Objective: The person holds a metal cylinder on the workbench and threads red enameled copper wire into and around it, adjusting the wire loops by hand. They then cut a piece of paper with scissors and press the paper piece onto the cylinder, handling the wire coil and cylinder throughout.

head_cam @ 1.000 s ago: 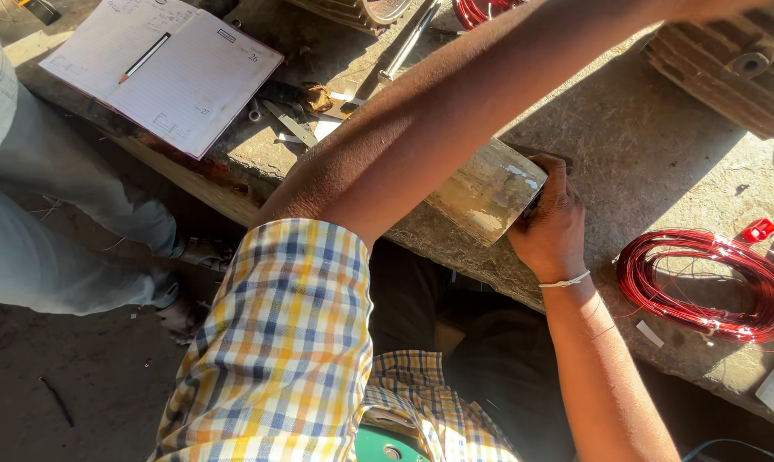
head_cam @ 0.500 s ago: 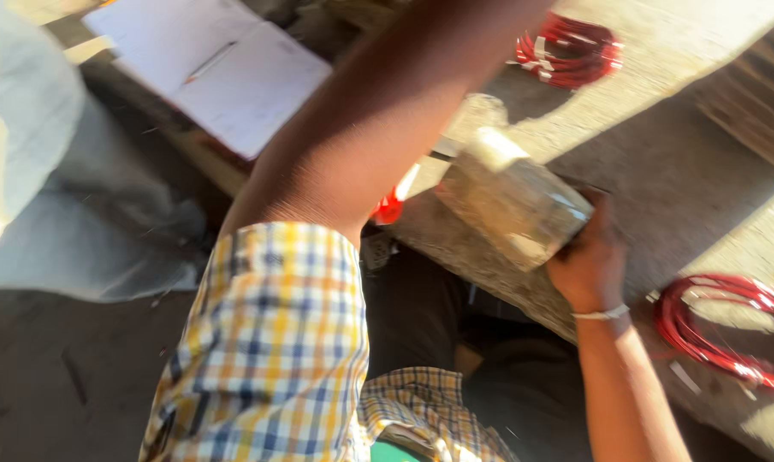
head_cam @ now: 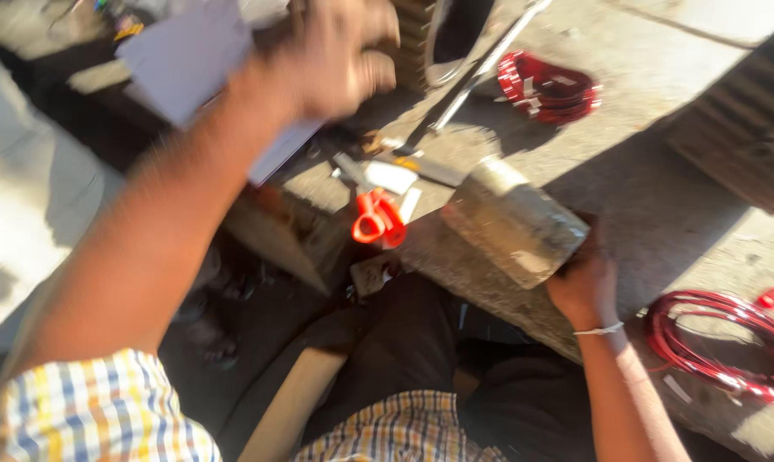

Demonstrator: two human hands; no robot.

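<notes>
My right hand point(head_cam: 582, 287), with a thin white band at the wrist, grips the near end of a grey metal cylinder point(head_cam: 513, 224). The cylinder lies tilted on the edge of a concrete slab point(head_cam: 652, 214). My left arm, in a checked sleeve, stretches up across the view. My left hand point(head_cam: 337, 53) is blurred by motion above a white notepad point(head_cam: 190, 64), well apart from the cylinder. Its fingers look curled, and whether it holds anything does not show.
Red-handled pliers point(head_cam: 376, 218) and small metal tools lie left of the cylinder. One red wire coil point(head_cam: 548, 85) sits at the back of the slab, another point(head_cam: 719, 342) at its near right edge. A metal rod point(head_cam: 481, 73) leans at the back. Another person's legs are at the left.
My left hand has swung back from the far right to above the notepad, now blurred. The right hand has kept its hold on the cylinder. The view has shifted, showing the pliers.
</notes>
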